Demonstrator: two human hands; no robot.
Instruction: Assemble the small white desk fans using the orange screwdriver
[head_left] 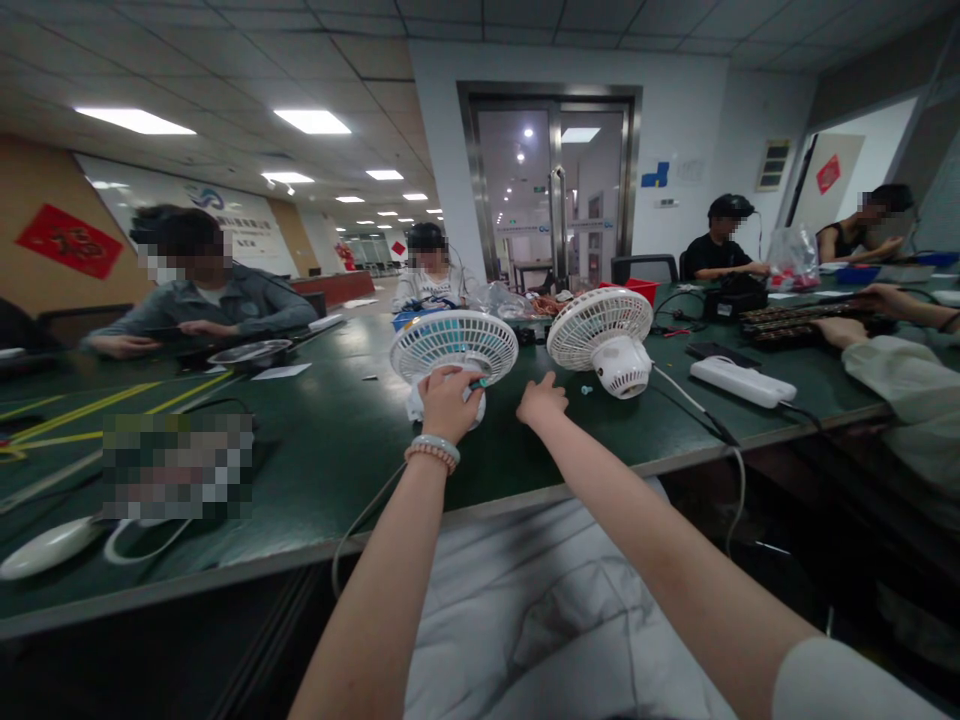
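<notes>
My left hand (448, 405), with a bracelet and a bangle on its wrist, is closed at the back of a white fan (401, 345). A small teal piece (480, 383) shows between its thumb and fingers; its kind is unclear. The hand hides most of the fan's motor housing. Just right of that fan, my right hand (543, 402) is low over the table (517, 460), fingers apart, with nothing visible in it. A second white fan (600, 335) lies tilted further right, its motor housing towards me. Between it and my right hand lies a small light-blue piece (586, 390).
A white power strip (742, 382) and dark phone-like slab (721, 355) lie to the right. Beyond the fans are a red bin (637, 288) and plastic bags. Cables hang over the table's front edge. Several people sit around; one person's hands (844, 333) work at far right.
</notes>
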